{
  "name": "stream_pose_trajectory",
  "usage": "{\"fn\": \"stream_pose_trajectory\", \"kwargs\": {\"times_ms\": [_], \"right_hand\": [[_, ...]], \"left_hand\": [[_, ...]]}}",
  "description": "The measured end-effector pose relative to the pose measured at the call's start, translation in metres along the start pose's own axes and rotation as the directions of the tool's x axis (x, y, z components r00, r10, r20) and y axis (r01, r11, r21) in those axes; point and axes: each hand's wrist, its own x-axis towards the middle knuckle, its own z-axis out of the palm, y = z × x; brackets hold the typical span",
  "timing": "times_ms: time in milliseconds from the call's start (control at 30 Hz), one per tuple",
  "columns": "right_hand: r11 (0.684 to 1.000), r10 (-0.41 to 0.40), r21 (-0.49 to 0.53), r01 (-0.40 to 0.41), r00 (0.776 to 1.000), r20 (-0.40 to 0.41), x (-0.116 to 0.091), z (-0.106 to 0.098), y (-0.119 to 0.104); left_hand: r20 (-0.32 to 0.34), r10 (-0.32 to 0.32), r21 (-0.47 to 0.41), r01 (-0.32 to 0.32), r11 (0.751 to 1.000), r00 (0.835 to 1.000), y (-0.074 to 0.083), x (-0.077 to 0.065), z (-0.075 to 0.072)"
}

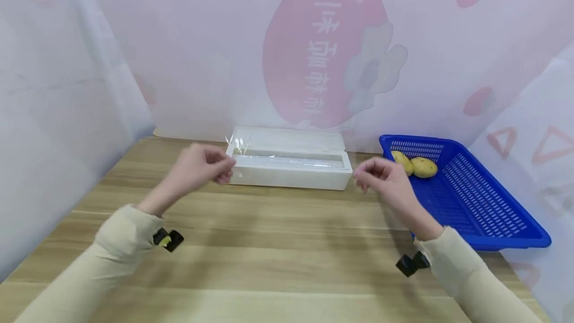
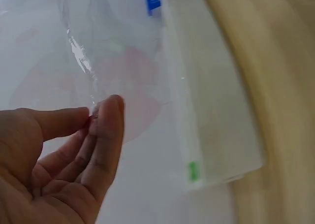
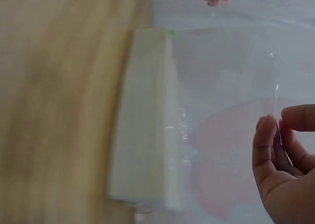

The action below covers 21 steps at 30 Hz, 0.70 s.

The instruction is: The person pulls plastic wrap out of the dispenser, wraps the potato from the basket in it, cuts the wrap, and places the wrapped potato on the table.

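A white cling film box [image 1: 287,177] stands at the back of the table with its lid tipped back, and a clear roll [image 1: 291,161] shows inside. My left hand [image 1: 204,163] is just off the box's left end; thumb and fingers pinch the edge of clear cling film [image 2: 81,56]. Off the other end, my right hand [image 1: 387,178] pinches the film between thumb and forefinger. In the right wrist view, the thin sheet [image 3: 236,76] spans the space between both hands and the box [image 3: 140,111]. Its outline is hard to make out in the head view.
On the right sits a blue plastic basket [image 1: 502,188] with slotted walls. Potatoes [image 1: 424,167] lie in its far left corner. The wood-grain table [image 1: 269,263] runs up to a printed cloth [image 1: 202,64] behind and at both sides.
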Motion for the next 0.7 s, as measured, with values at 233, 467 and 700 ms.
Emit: {"fn": "stream_pose_trajectory", "kwargs": {"times_ms": [233, 467, 700], "right_hand": [[0.982, 0.180, -0.089, -0.167, 0.968, 0.172, -0.034, 0.009, 0.041], [0.963, 0.265, -0.136, -0.232, 0.903, 0.337, -0.054, 0.014, 0.060], [0.941, 0.333, -0.197, -0.275, 0.852, 0.404, -0.065, 0.022, 0.065]], "left_hand": [[0.274, -0.159, 0.048, 0.151, 0.987, 0.949, -0.041, -0.019, 0.032], [0.394, -0.205, 0.123, 0.169, 0.978, 0.896, -0.050, -0.035, 0.040], [0.459, -0.271, 0.153, 0.225, 0.962, 0.846, -0.055, -0.043, 0.037]]}}
